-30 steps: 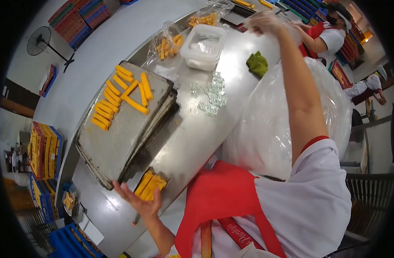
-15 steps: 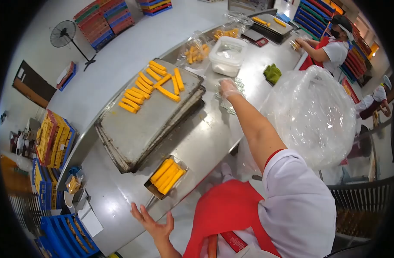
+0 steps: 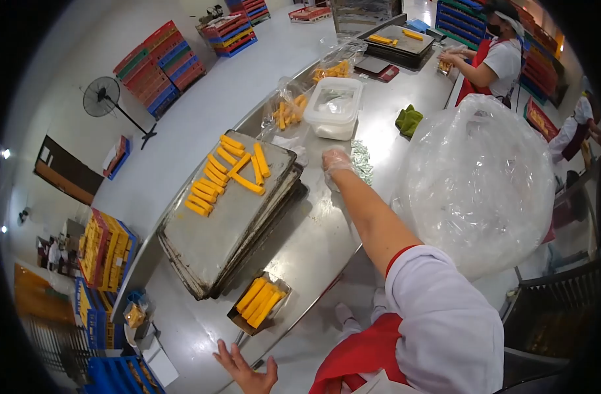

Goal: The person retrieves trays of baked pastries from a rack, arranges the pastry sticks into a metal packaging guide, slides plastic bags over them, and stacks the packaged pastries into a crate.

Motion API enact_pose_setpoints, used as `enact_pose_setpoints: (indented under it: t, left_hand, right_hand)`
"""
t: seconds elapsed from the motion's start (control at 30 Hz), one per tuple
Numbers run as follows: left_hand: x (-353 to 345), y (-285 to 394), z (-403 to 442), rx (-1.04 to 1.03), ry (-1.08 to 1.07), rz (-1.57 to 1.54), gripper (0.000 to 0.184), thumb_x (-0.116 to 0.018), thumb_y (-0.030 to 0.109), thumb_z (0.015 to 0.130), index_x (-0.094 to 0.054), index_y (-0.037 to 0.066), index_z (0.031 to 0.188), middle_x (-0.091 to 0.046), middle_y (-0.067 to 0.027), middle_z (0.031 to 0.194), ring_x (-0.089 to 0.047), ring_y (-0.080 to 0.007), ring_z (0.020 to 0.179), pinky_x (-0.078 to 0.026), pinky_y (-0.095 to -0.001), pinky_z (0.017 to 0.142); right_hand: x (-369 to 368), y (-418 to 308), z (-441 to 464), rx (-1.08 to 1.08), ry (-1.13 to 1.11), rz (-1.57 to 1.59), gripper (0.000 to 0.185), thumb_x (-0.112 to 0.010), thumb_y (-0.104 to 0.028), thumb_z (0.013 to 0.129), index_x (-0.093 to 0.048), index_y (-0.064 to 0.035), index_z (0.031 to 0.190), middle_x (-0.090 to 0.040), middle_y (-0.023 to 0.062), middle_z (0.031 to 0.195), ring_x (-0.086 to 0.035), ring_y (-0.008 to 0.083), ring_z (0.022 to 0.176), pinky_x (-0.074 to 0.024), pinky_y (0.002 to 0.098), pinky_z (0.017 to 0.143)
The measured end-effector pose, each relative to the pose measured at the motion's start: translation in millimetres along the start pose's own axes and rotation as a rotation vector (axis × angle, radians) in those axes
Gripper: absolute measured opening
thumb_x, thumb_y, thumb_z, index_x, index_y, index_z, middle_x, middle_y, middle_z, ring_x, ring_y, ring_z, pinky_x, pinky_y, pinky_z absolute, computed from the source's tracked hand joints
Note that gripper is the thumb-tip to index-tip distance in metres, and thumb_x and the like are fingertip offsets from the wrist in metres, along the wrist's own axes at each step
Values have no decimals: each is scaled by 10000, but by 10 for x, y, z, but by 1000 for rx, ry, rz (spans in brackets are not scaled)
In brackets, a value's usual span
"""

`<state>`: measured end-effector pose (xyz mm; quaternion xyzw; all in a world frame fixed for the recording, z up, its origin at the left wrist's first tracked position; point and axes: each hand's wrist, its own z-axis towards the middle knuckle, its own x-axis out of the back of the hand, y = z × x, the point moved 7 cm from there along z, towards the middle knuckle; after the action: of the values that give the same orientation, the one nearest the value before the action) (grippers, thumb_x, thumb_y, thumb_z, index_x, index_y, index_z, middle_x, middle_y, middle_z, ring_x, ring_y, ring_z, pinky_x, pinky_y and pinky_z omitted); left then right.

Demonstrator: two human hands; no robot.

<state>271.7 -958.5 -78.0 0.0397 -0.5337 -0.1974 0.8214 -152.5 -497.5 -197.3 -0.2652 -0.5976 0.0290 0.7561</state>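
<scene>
My right hand (image 3: 336, 161), in a clear plastic glove, is at the left side of the small green-and-white packets (image 3: 361, 162) on the metal table; its fingers are bent together and what they hold is too small to make out. Bare and empty, my left hand (image 3: 246, 372) has its fingers spread at the table's front edge. Just above it stands a small dark box (image 3: 235, 317) with yellow sticks (image 3: 259, 302) in it. More yellow sticks (image 3: 216, 177) lie on the top tray (image 3: 205, 226) of a stack.
A white tub (image 3: 333, 118), bagged yellow sticks (image 3: 288, 113) and a green cloth (image 3: 408, 121) are farther back. A large clear plastic bag (image 3: 474, 190) bulges on the right. A co-worker (image 3: 500, 65) in a red apron holds a small pack. Crates (image 3: 159, 65) and a fan (image 3: 102, 96) stand left.
My right hand came down from the far right to the packets, then shifted slightly left. My left hand moved away from the small box. The view has shifted.
</scene>
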Motion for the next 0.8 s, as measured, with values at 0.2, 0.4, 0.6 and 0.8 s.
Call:
enact_pose_setpoints:
  t: [0.2,0.4,0.6,0.8]
  left_hand:
    - [-21,381,209,-87,-65,-37,1001,-769,289,689,-282,129,1549,-238,-277,1571,-220,-458,1473,-103,-640,1176]
    - [-260,421,78,49,-134,-28,962,-808,313,696,-347,95,1511,-330,-295,1518,-314,-487,1411,-209,-680,1114]
    - [-312,493,153,13,-155,-27,989,-767,289,697,-286,129,1547,-239,-275,1574,-235,-455,1471,-114,-636,1174]
    - [-473,1071,1002,-251,-105,-230,897,-757,199,729,-341,102,1518,-280,-281,1558,-292,-468,1439,-192,-619,1161]
  right_hand:
    - [-20,141,323,-26,-10,160,215,-569,-132,849,-733,-23,935,-707,233,993,-705,364,947,-563,461,829]
    - [-297,1,305,210,-77,-57,184,-661,-204,818,-747,-49,869,-717,214,970,-708,363,924,-568,460,810]
    - [-461,181,380,4,40,47,159,-656,-165,810,-777,-92,884,-729,191,929,-711,360,880,-572,429,818]
    - [-53,366,-251,-393,432,1021,249,-690,-275,842,-752,-84,990,-741,119,918,-701,234,840,-549,374,797]
